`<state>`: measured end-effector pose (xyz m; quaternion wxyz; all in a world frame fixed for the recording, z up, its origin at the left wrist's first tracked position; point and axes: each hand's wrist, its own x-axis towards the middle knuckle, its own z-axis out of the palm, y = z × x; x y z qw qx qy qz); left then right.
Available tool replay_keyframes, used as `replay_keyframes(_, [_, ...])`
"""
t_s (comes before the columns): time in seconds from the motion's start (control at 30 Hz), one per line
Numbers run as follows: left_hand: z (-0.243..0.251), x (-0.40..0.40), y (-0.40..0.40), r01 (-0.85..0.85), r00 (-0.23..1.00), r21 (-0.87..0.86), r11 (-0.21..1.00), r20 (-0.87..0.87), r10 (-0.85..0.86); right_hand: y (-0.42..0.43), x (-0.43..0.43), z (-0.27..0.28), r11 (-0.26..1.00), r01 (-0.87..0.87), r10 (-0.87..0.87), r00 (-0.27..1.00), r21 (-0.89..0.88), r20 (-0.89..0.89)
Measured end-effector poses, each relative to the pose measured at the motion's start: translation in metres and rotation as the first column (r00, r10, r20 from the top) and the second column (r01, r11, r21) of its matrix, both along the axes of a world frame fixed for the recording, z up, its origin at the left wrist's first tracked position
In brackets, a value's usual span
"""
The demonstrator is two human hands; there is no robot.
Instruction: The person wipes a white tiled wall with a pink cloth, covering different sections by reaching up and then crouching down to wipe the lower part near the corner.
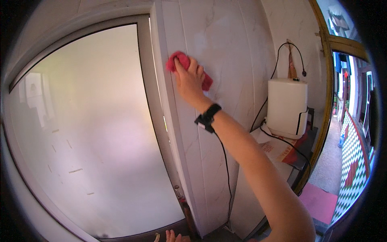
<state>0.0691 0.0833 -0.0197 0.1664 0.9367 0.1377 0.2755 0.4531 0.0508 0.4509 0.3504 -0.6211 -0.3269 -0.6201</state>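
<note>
My right hand (190, 77) is raised, gripping a crumpled pinkish-red cloth (178, 59). The cloth is pressed to the pale marble-patterned wall (223, 54), just right of the corner beside a white-trimmed frame (169, 121). Part of the cloth shows below my fingers. On the wrist is a black strap with a small device (208, 118). Only the fingertips of my left hand (173, 236) show at the bottom edge, low in front of the frosted panel (108, 121); the rest is cut off, so whether it holds anything is unclear.
To the right, a white boxy appliance (287, 106) with a black cable stands on a paper-covered surface (272, 148). A dark cable (225, 163) runs down the wall. Beyond the brown doorframe (325, 121), a pink mat (319, 202) lies in a walkway. A reddish pipe (188, 213) stands low near the corner.
</note>
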Motion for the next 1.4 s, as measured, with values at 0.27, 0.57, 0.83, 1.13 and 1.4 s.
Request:
replay_keyframes(0.27, [0.028,0.057,0.007,0.188,0.981,-0.032,0.982,-0.043,-0.190,0.000,0.015,0.118,0.995,0.096,-0.096,0.995,-0.021,-0.014])
replay_keyframes(0.57, [0.073,0.159,0.001,0.213,0.974,0.118,0.970,0.049,-0.220,-0.006,0.050,0.242,0.979,0.193,-0.197,0.979,0.059,0.060])
replay_keyframes(0.83, [0.126,0.243,-0.007,0.013,0.981,0.005,1.000,0.192,-0.014,-0.057,0.074,0.269,0.981,0.146,-0.164,0.977,0.127,0.137])
replay_keyframes(1.13, [0.104,0.295,-0.015,0.048,0.918,-0.154,0.987,0.395,0.017,-0.174,0.194,0.285,0.955,0.160,-0.134,0.984,0.251,-0.116])
replay_keyframes(1.4, [0.091,0.305,-0.005,0.043,0.924,-0.114,0.993,0.383,0.004,-0.269,0.302,0.269,0.917,0.273,-0.162,0.922,0.292,-0.351])
